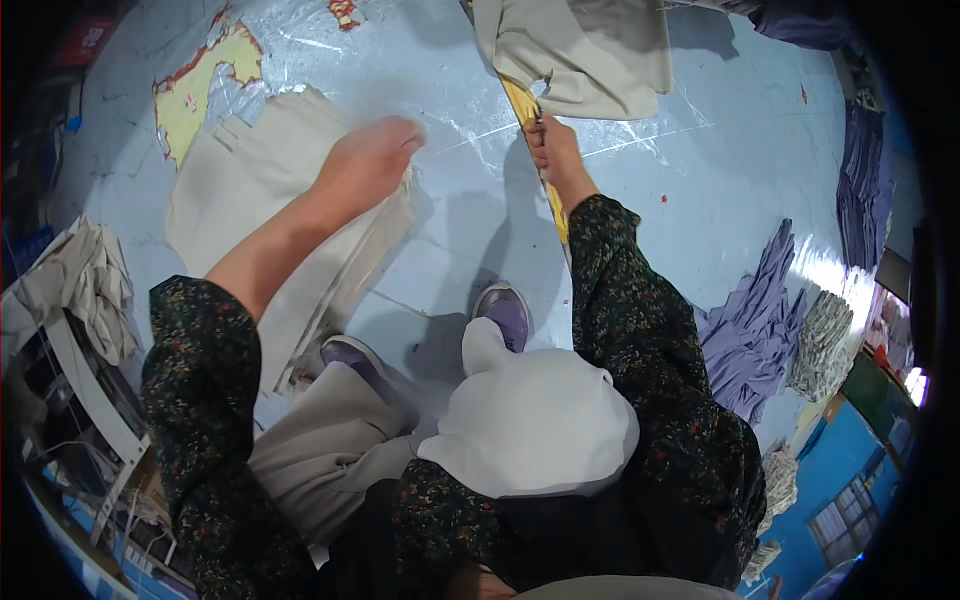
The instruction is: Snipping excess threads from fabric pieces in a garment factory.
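Left hand (375, 160): here it is, blurred over the inner side of the beige stack (235, 195); whether this grip pinches anything, I cannot tell!
Right hand (560, 155): grip curled tight round a small dark object (540, 117), over the yellow strip (517, 98), just beside the far beige cloth (590, 60).
Beige pieces: stack toward the floor (720, 200)'s left edge, the other toward its far edge.
Floor's right edge: purple cloth (755, 335) bunched, grey cloth (825, 345) beside it.
Step in hand: handling the beige pieces, by the look of it.
Next move: probably calls for the left fingers settling on one layer, neatly.
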The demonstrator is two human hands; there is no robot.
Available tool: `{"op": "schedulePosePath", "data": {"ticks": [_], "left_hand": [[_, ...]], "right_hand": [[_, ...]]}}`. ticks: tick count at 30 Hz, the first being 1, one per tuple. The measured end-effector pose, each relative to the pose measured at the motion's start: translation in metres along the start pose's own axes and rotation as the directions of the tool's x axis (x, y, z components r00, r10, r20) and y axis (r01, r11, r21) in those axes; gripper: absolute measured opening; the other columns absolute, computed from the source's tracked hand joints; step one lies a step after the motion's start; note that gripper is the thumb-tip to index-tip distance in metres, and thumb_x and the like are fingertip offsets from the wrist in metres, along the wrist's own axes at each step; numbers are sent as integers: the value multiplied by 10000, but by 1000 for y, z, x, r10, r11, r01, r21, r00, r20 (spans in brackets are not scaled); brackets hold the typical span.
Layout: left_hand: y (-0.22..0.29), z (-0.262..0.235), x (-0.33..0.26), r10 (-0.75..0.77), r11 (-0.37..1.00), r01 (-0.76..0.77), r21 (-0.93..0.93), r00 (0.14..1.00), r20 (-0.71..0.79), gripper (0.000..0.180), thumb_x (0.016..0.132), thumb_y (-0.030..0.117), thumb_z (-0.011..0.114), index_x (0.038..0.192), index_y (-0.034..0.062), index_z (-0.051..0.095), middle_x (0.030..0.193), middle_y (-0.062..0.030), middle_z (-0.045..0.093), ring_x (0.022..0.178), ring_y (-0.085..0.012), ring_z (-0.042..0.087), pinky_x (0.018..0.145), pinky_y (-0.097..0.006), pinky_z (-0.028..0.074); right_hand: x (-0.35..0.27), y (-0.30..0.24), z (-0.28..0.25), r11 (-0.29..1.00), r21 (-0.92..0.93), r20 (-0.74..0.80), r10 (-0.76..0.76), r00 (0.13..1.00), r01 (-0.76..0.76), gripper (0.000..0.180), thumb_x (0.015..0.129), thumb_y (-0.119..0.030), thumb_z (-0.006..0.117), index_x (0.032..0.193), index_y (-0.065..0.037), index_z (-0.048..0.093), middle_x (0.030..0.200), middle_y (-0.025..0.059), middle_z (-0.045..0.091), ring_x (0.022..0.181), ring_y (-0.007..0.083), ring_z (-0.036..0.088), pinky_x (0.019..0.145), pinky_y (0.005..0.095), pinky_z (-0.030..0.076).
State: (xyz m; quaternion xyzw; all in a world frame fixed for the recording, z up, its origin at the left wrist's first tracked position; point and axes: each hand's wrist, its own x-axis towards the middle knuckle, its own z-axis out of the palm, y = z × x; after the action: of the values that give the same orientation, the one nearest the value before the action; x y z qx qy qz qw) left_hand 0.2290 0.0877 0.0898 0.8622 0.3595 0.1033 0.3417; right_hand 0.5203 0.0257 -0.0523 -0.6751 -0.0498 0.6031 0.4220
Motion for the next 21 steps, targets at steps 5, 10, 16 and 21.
{"op": "schedulePosePath", "data": {"ticks": [5,10,16,21], "left_hand": [[21,20,20,-28,988,21,-156,999,-41,173,926,138,517,940,11,633,951,-177,644,910,-397,603,794,-463,478],[10,30,3,-179,962,188,-200,982,63,167,936,82,536,1005,-18,649,831,-165,636,737,-277,612,703,-355,485],[5,39,-1,-261,919,286,-270,957,125,181,942,75,507,1007,-28,641,805,-126,639,741,-205,615,710,-322,493],[12,41,-4,-316,888,343,-307,939,135,191,927,78,501,990,-24,649,878,-148,661,809,-266,634,762,-354,506]], "right_hand": [[16,-3,27,967,254,-26,7,1000,0,419,1037,-414,368,845,-73,517,601,-37,392,415,79,252,401,263,218],[30,-20,38,868,477,-33,176,984,-139,366,1036,-357,372,858,-64,501,596,-28,402,424,86,242,411,273,196],[32,-4,23,869,495,-70,52,996,-11,281,1010,-330,423,863,-95,469,603,-31,424,425,96,253,411,294,209],[16,-4,26,870,485,5,99,995,-89,297,1010,-334,422,879,-75,488,609,-29,420,425,97,260,412,288,205]]}}
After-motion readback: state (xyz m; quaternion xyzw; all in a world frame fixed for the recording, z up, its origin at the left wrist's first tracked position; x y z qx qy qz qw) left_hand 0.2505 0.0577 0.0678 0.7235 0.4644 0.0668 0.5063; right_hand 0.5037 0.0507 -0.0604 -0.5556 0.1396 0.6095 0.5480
